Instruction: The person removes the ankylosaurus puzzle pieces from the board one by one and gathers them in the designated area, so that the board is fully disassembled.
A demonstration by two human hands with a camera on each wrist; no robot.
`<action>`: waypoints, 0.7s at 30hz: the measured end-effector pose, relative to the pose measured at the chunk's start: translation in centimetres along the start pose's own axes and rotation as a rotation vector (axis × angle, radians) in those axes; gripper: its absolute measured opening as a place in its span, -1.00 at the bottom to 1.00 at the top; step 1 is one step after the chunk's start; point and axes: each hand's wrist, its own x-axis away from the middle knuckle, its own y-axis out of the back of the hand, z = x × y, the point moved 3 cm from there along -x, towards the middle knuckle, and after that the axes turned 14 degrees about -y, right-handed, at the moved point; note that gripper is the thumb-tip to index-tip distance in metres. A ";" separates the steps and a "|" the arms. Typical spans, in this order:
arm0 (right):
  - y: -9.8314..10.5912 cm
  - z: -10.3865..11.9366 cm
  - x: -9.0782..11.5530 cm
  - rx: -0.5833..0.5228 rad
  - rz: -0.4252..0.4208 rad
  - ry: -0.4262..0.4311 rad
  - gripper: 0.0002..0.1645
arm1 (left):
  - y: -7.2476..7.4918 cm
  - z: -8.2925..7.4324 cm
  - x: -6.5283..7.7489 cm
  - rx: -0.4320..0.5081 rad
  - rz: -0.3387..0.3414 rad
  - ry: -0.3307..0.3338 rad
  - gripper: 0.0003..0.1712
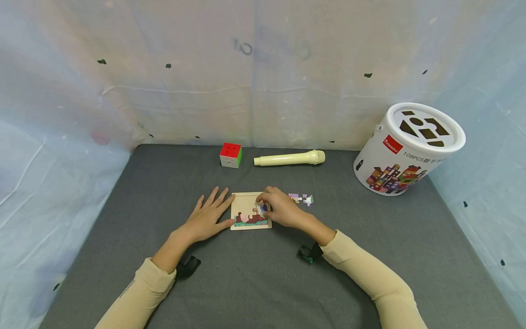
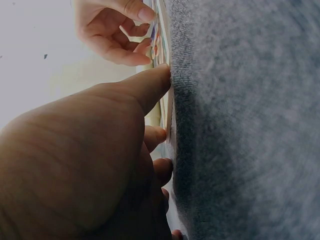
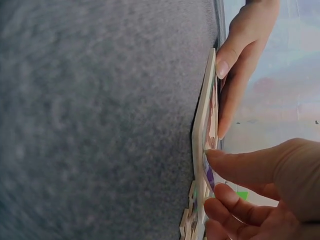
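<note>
Pinching a small jigsaw piece (image 3: pixel 209 176) with purple on it between thumb and fingertips, the right hand (image 1: pixel 283 209) works over the right side of a wooden jigsaw board (image 1: pixel 245 199). The piece is tilted in that narrow grip; whether its lower edge touches the board cannot be told. The left hand (image 1: pixel 207 221) lies with its fingers spread wide, gripping nothing, its thumb on the near left corner of the board and its index fingertip at the far left corner. The board lies flat on the dark grey cloth (image 1: pixel 255 274), between the two hands. Maroon and teal printed picture parts fill its near side, while pale wood shows across its far left part.

Just right of the board, partly behind the right hand, lie two loose jigsaw pieces (image 1: pixel 301 199). Farther off, a puzzle cube (image 1: pixel 231 155) with a red top and a green right side stands left of a pale yellow toy microphone (image 1: pixel 289 159), which lies with its head to the right. At the far right stands a white block bucket (image 1: pixel 404 155) with shaped holes in its lid.
</note>
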 end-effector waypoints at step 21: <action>-0.1 0.0 -0.5 0.009 0.014 0.052 -0.63 | 0.1 -0.1 0.0 -0.011 -0.008 0.000 -0.08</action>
